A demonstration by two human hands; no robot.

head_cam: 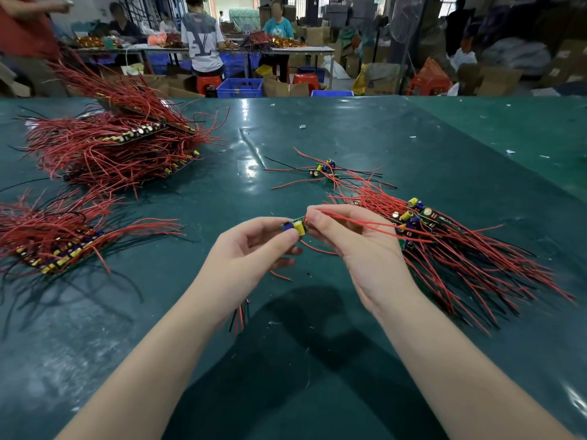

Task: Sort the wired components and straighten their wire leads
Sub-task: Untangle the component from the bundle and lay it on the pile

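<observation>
Both hands meet above the green table [317, 312]: left hand [251, 246] pinches one small component [295, 227], right hand [352, 239] pinches its red lead [381, 228], trailing toward 3 o'clock. Four wired piles: one [451, 249] at 3 o'clock, one small [327, 169] at 12, two [57, 239] [120, 144] toward 10.

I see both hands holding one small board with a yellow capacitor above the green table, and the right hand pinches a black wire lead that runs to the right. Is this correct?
Not quite. The lead pinched by the right hand is red, not black, as the head view shows. The rest holds: the left hand and the right hand hold one small board with a yellow capacitor above the green table, and the lead runs to the right.
</observation>
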